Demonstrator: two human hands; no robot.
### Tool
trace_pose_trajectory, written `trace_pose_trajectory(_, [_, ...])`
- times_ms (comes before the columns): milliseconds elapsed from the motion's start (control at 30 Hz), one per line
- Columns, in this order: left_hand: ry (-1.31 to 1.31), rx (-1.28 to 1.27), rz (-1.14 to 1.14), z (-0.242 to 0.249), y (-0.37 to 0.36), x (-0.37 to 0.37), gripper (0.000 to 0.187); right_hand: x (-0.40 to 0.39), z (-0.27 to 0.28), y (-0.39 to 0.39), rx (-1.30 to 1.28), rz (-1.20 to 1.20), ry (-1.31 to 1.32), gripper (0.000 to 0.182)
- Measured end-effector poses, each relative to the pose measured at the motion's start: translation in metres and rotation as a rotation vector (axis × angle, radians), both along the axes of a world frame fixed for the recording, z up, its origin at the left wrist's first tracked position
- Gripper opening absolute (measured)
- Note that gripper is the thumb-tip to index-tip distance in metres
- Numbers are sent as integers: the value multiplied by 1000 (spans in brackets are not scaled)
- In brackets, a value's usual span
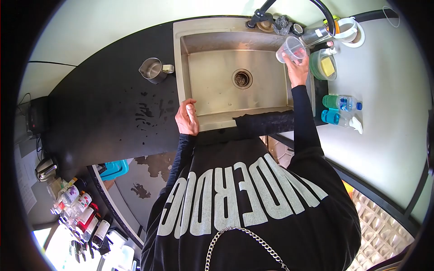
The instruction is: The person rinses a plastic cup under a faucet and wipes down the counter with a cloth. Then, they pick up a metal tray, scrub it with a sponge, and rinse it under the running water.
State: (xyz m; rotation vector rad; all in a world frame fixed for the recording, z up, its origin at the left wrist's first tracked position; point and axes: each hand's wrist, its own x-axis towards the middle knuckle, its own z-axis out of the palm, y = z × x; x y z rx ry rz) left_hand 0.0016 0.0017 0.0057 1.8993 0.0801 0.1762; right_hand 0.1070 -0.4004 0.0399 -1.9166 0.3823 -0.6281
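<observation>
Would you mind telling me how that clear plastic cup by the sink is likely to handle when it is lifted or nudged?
The clear plastic cup, held by the right hand over the steel sink, looks thin-walled and empty, so probably light and slightly squashable. Smooth sides may be slippery if wet. Round, so it would likely roll if laid down.

Your right hand (297, 72) grips a clear plastic cup (290, 49) beside the steel-grey sink (212, 31); black counter (108, 95) left of it, green bowl (318, 67) right.

A café or bar kitchen, by the look of it — steel sink (235, 77) sunk in a black counter (104, 104), metal milk jug (153, 70) beside it, syrup bottles (79, 210) in a row, spray bottles (341, 110) on the right.
</observation>
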Motion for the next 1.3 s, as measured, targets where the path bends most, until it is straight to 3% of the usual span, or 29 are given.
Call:
trace_pose_trajectory(67, [0,-6,5,0,0,0,53,-1,3,-3,-39,-124,34,81])
trace_pose_trajectory(167, [1,-10,7,-1,0,0,53,-5,7,-2,-102,-79,-10,80])
trace_pose_trajectory(233, [-2,-13,5,-1,0,0,53,-4,3,-6,-11,-24,7,79])
trace_pose_trajectory(333, [-12,-4,5,0,0,0,53,-7,9,2,-182,-117,44,79])
trace_pose_trajectory(433, [-34,27,10,-1,-1,0,56,-7,4,20,-260,-40,28,79])
trace_pose_trajectory(500, [-26,19,12,-2,-1,1,57,-4,-2,43,-524,173,96,77])
trace_pose_trajectory(567, [-28,23,11,-2,-1,1,57,9,-37,65,-487,395,31,77])
trace_pose_trajectory(700, [-3,8,-2,0,0,0,53,9,-44,147,-850,575,277,75])
trace_pose_trajectory(800, [-8,16,-1,1,0,0,52,10,-39,196,-991,676,453,74])
trace_pose_trajectory(867, [-1,15,2,1,0,0,52,10,-44,208,-1035,678,426,73])
trace_pose_trajectory(1033, [-12,-4,7,-1,0,0,50,4,-43,186,-1084,596,460,73])
trace_pose_trajectory(1100, [-9,-15,9,-2,0,-1,50,1,-42,158,-910,427,648,70])
trace_pose_trajectory(1167, [-9,-25,6,-4,0,0,49,-1,-68,108,-712,312,568,71])
trace_pose_trajectory(1233, [-21,-18,5,-7,1,0,49,-8,-85,61,-333,104,562,83])
trace_pose_trajectory(1300, [-15,-18,0,-4,0,0,49,-16,-53,36,172,-57,455,84])
